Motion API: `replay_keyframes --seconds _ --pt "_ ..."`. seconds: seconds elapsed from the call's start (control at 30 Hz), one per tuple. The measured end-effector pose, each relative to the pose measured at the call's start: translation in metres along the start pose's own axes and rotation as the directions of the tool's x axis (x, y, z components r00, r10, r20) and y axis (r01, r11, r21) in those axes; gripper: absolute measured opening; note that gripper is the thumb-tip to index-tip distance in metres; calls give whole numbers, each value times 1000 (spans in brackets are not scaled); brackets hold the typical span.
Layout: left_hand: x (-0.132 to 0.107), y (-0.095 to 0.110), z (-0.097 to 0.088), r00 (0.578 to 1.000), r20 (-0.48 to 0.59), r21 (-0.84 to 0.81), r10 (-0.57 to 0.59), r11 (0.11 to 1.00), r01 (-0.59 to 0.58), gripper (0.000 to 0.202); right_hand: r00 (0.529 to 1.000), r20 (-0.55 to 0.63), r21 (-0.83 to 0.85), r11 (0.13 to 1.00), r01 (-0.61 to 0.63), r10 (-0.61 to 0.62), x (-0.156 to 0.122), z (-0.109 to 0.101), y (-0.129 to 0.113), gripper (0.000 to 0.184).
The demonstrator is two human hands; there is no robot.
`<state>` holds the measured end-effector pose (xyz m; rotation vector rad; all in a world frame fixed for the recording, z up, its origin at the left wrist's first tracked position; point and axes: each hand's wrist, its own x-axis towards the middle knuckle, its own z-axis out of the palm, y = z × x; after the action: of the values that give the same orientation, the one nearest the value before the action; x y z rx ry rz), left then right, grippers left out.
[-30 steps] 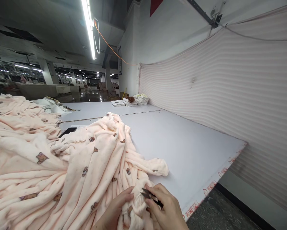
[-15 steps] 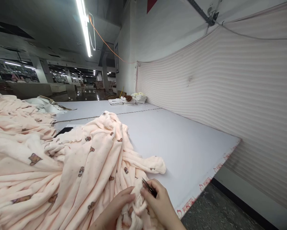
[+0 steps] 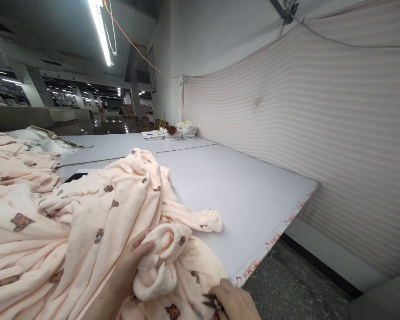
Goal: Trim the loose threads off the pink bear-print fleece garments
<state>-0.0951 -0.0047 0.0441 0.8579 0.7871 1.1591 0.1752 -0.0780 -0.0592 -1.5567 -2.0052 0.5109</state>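
Two in use: left hand [image 3: 138,250], right hand [image 3: 235,300].
Left hand clasps bunched printed fabric [image 3: 157,282]; right hand clasps one pair of snips [image 3: 212,302] at one bench [image 3: 241,191].

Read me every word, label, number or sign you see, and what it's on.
Nothing can be read for certain.
Red printing along the table edge: too small and blurred.
Framed panel on the far wall: too small to tell.
Peach fabric: animal pictures, no words visible.
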Motion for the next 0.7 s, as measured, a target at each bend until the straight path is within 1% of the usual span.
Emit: replay_keyframes --seconds 0.03,0.07,0.1,0.13,0.17,0.2,0.23,0.27,0.3,0.33,0.37,0.4,0.43,0.47,0.5,0.53,0.6,0.67,0.7 --pt "-1 1 -2 1000 14 5 -7 1000 7 21 1000 -29 13 1000 -4 5 5 -4 1 31" --pt "-3 1 -4 999 40 42 -24 999 22 21 997 -73 89 995 -33 40 13 -10 1 24" --pt "-5 0 -4 995 85 123 -51 992 40 21 987 -122 211 975 -74 101 22 -17 0 15" --pt "-7 -2 -3 986 140 252 -86 967 49 21 971 -160 347 931 -112 176 31 -24 -1 9" --pt "-9 -5 0 973 187 423 -135 905 44 19 954 -174 468 873 -139 245 40 -29 -2 16" --pt "-12 -8 5 958 212 603 -193 798 27 16 942 -166 554 818 -156 292 47 -33 -4 25" --pt "-14 -12 13 944 215 752 -249 659 3 13 939 -139 616 770 -166 314 53 -34 -7 32" --pt "-16 -16 21 935 203 849 -290 528 -20 12 944 -99 669 723 -172 316 56 -33 -11 37" --pt "-18 -20 31 929 188 904 -318 426 -36 15 949 -51 721 669 -181 311 58 -30 -15 40" --pt "-19 -24 42 928 178 928 -326 369 -48 18 954 7 779 596 -194 301 58 -26 -20 41" --pt "-20 -27 51 933 176 936 -314 348 -60 20 957 58 828 522 -206 285 57 -22 -26 41" --pt "-20 -29 60 943 169 937 -285 342 -64 21 959 87 858 469 -209 269 54 -18 -31 40" --pt "-19 -32 67 958 147 940 -245 337 -58 22 963 86 865 460 -200 256 52 -15 -36 38" --pt "-18 -35 71 971 121 942 -205 331 -47 22 968 51 845 505 -173 247 49 -13 -40 36" --pt "-16 -38 73 982 94 944 -166 328 -35 21 972 -13 802 584 -130 235 46 -11 -43 34" --pt "-14 -42 73 989 74 938 -124 347 -27 18 972 -96 734 675 -77 216 43 -11 -45 31" --pt "-11 -51 68 996 70 893 -46 448 -42 16 950 -271 553 833 24 153 39 -12 -45 24" --pt "-10 -60 59 998 54 827 37 558 -65 24 910 -409 380 919 100 71 36 -13 -43 14" --pt "-11 -65 55 997 29 805 77 589 -69 28 892 -451 311 942 126 29 35 -13 -41 12"
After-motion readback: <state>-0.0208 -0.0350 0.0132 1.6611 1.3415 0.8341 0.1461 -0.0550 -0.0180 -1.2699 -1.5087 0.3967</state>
